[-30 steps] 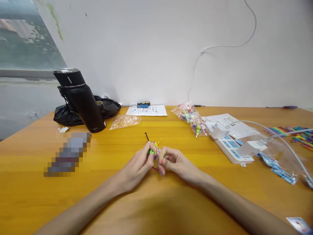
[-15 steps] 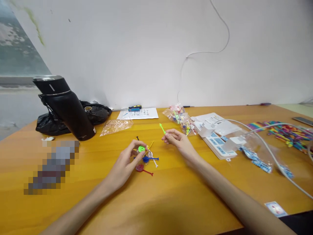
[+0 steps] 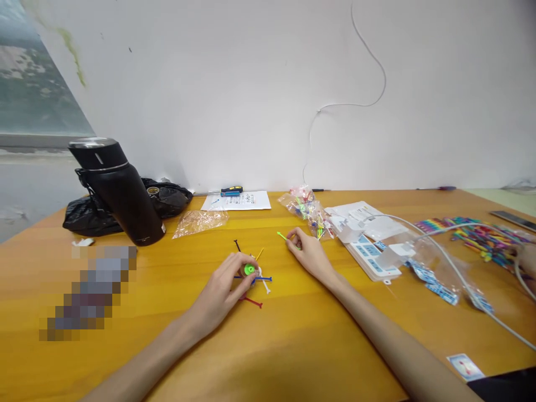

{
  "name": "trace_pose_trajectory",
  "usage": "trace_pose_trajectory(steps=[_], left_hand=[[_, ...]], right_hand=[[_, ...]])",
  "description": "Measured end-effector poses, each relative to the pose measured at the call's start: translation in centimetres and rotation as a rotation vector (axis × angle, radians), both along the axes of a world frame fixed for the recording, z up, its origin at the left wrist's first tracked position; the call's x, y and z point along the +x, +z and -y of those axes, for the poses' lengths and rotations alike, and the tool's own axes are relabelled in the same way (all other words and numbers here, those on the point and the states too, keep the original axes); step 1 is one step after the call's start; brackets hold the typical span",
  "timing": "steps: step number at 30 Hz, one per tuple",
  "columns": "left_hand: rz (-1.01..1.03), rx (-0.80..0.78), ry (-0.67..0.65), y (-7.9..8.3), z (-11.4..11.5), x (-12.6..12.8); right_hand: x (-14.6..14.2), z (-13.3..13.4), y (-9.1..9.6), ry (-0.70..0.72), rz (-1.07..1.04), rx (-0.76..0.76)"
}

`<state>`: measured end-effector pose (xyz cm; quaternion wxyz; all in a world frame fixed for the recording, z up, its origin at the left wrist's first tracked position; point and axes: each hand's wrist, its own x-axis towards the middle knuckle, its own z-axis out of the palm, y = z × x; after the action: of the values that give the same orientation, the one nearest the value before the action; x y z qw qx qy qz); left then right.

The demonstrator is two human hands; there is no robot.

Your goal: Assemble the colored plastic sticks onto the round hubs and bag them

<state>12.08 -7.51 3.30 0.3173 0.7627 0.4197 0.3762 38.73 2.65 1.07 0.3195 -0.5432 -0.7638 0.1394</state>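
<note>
My left hand (image 3: 228, 285) is closed, its thumb and fingers pinching a small bright-green disc (image 3: 249, 269) with a knob in its middle. Between the fingertips of my right hand (image 3: 309, 252) is a thin green plastic arrow (image 3: 282, 236), its tip pointing to the upper left. Similar spinner pieces lie on the table under and around my left hand: a blue arrow (image 3: 264, 278), a white one (image 3: 267, 287), a yellow one (image 3: 260, 254), a black one (image 3: 238, 245) and a red one (image 3: 254, 302). My left hand partly hides their discs.
A black bottle (image 3: 121, 192) stands at the left by a black plastic bag (image 3: 171, 201). Behind lie a screwdriver (image 3: 231, 191) on paper and a bag of colourful parts (image 3: 307, 211). To the right are a power strip (image 3: 371, 259) with cables and a colourful pile (image 3: 481, 237).
My left hand has moved slightly right and down with the green disc, over the other pieces. My right hand has shifted slightly right and lower, and the green arrow is tilted flatter.
</note>
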Motion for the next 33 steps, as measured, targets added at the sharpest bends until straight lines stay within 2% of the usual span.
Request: trace_pose_trajectory(steps=[6,22,28,33], left_hand=[[-0.007,0.057,0.028,-0.1,-0.3,-0.1],[0.055,0.067,0.070,-0.2,-1.0,-0.5],[0.058,0.129,0.110,-0.4,-1.3,-0.7],[0.183,-0.004,0.087,-0.6,-1.3,-0.4]], right_hand=[[0.0,0.1,-0.1,0.005,0.050,0.021],[0.2,0.2,0.1,0.022,0.092,0.024],[0.1,0.3,0.1,-0.045,0.076,0.017],[0.1,0.2,0.0,-0.043,0.110,0.049]])
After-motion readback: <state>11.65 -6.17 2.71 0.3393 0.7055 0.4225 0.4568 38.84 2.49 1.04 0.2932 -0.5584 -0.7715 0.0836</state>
